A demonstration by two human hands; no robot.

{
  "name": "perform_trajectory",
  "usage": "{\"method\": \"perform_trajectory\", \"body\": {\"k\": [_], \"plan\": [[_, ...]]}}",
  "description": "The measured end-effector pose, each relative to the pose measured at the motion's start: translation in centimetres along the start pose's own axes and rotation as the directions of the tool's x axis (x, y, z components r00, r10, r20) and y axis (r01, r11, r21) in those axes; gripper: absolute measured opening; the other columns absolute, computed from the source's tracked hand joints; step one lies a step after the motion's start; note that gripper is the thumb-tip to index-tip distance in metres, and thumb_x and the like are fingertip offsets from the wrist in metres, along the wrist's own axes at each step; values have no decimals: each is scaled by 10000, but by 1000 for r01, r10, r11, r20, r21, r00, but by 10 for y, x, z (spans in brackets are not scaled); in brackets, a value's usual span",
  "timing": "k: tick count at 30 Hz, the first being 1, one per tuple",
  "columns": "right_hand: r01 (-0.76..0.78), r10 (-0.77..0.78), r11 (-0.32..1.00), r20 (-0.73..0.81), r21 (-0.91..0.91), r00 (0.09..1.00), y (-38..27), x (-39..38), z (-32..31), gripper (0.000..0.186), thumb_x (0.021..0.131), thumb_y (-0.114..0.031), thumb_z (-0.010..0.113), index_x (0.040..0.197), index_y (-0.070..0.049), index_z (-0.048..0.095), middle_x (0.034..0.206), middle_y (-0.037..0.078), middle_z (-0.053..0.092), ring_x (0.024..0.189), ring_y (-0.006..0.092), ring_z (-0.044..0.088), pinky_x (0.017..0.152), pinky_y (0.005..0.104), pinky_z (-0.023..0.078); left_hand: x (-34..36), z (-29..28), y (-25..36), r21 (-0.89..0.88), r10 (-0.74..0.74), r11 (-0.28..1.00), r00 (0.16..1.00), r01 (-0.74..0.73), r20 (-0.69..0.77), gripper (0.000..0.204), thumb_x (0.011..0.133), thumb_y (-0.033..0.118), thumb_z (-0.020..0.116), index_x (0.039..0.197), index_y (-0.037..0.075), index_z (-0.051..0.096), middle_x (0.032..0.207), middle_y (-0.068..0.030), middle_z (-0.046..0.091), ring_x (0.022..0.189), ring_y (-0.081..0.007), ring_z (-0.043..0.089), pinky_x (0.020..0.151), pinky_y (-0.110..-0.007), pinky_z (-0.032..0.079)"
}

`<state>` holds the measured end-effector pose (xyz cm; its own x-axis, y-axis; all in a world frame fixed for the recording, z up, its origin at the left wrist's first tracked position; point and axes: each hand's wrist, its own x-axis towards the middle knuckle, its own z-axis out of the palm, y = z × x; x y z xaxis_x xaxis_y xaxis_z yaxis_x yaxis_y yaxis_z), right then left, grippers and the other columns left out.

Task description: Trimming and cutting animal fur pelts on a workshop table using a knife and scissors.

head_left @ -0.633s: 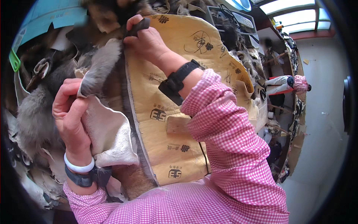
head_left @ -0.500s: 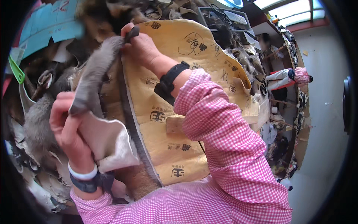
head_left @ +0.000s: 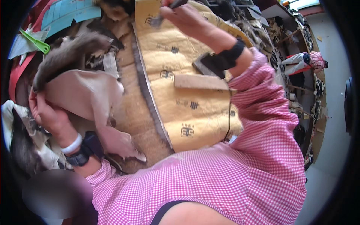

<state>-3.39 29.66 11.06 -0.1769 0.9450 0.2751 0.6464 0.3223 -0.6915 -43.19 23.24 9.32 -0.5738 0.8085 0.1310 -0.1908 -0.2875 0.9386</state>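
The brown table [head_left: 129, 129] stretches out in front of the person in the pink checked top [head_left: 210, 172], who is right up against its near edge. Across its right side lies a big yellow sheet [head_left: 210, 123], covered in dark printed marks and reaching from close to the near edge well toward the far one, with a narrow band of grey fur [head_left: 144, 84] following its left border. Left of that, toward the table's left edge, is the pelt [head_left: 80, 88], well apart from the yellow sheet: its pale skin side shows, its grey fur is turned over along the far side, and a ragged tip trails down toward the near edge. Black-and-white scraps [head_left: 22, 138] crowd the left edge, and a light blue sheet [head_left: 71, 15] sits by the far left corner. From here I can see the left hand [head_left: 50, 116] with its fingers drawn in and pinching the pelt's left border. The right hand [head_left: 183, 18] is up over the far part of the yellow sheet, fingers closed around a dark object [head_left: 177, 3]; I can't make out what it is. A flat wooden bar [head_left: 200, 82] rests across the yellow sheet. Just beside the blue sheet is a green handle [head_left: 35, 41].
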Motion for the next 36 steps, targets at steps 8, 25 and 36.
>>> {"method": "perform_trajectory", "body": {"k": [8, 25, 36], "plan": [[388, -157, 693, 398, -607, 904, 15, -127, -110, 230, 870, -268, 607, 924, -47, 570, 894, 133, 586, 858, 327, 599, 737, 429, 471, 50, -120, -10, 97, 18, 995, 994, -8, -103, 211, 872, 41, 608, 1082, 33, 607, 1032, -140, 655, 898, -244, 644, 794, -361, 541], [305, -34, 822, 494, -480, 869, 115, -258, -181, 255, 820, -276, 672, 948, -73, 586, 1004, 83, 552, 877, 314, 601, 714, 415, 490, -211, -41, 29, 725, 370, 596, 919, -346, 134, 358, 869, 18, 640, 1199, -30, 510, 1095, -96, 603, 992, -163, 567, 899, -280, 451], [526, -295, 780, 541, -340, 788, 154, -301, -213, 333, 743, -335, 729, 944, -104, 598, 1045, 49, 527, 1028, 231, 538, 739, 344, 508, -441, 30, -23, 934, -138, 332, 972, -134, 189, 716, 870, 382, 677, 1398, 33, 344, 1307, -181, 485, 1164, -288, 495, 994, -410, 381]]}}
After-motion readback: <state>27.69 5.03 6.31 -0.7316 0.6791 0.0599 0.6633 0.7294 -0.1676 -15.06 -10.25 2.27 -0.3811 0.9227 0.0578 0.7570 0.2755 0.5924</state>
